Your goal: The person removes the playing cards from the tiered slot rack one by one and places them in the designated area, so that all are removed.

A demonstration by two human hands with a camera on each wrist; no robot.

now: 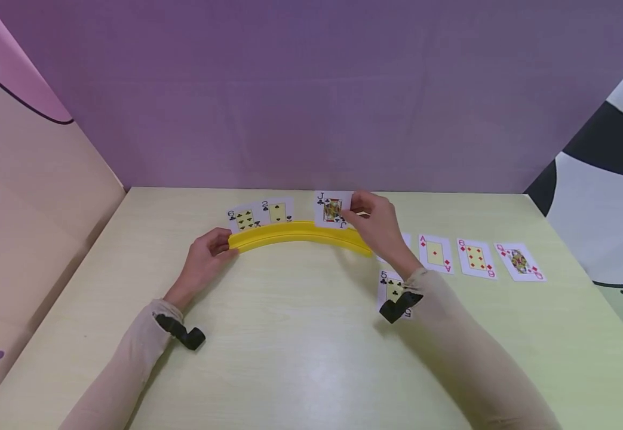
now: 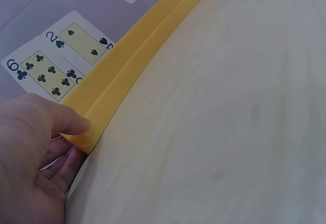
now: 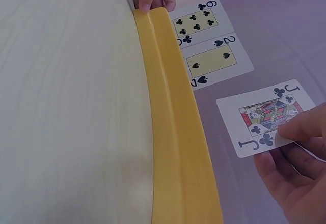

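Pale wood-grain tabletop [image 1: 300, 346] sits inside purple and pink backdrop walls. Left hand [image 1: 203, 260] pinches the end of a curved yellow card holder [image 1: 295, 234], thumb on top. Right hand [image 1: 381, 230] has its grip closed on the jack of clubs [image 1: 333, 209], upright just behind the holder's right part.

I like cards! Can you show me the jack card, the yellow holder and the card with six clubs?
jack of clubs playing card [image 3: 265, 119]: right wrist view, its picture middle.
curved yellow plastic card holder [image 1: 295, 234]: head view, front wall.
six of clubs playing card [image 2: 43, 71]: left wrist view, its face.
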